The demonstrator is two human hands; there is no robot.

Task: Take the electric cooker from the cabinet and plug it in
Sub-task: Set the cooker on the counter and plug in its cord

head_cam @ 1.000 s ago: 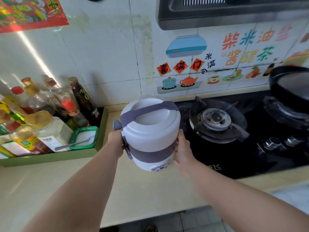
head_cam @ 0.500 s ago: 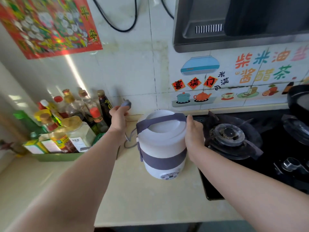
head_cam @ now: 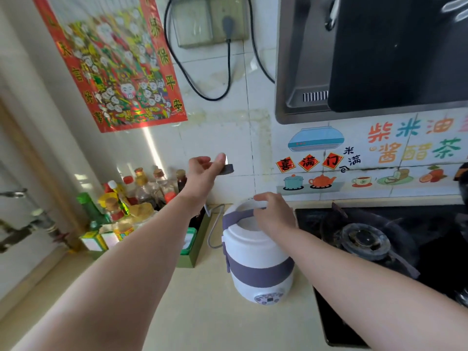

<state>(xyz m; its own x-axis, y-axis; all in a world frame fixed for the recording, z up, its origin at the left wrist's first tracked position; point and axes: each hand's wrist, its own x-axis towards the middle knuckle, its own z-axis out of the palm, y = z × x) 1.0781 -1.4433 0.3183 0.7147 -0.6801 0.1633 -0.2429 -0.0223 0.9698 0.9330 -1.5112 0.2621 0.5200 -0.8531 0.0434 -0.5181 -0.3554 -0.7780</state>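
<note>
- While the cooker (head_cam: 258, 249) sits on the bench (head_cam: 202, 312), the left hand (head_cam: 202, 173) pinches its plug (head_cam: 228, 169).
- The right hand (head_cam: 274, 216) lies on top; grip unclear.
- Not plugged in yet; the socket (head_cam: 195, 24) is at twelve o'clock.

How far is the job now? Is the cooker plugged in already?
Done: the white and purple round electric cooker stands on the beige counter, out of the cabinet. In hand: the left hand pinches its dark grey plug up near the wall; the right hand rests on top of the cooker. Left: pushing the plug into the wall socket above.
</note>
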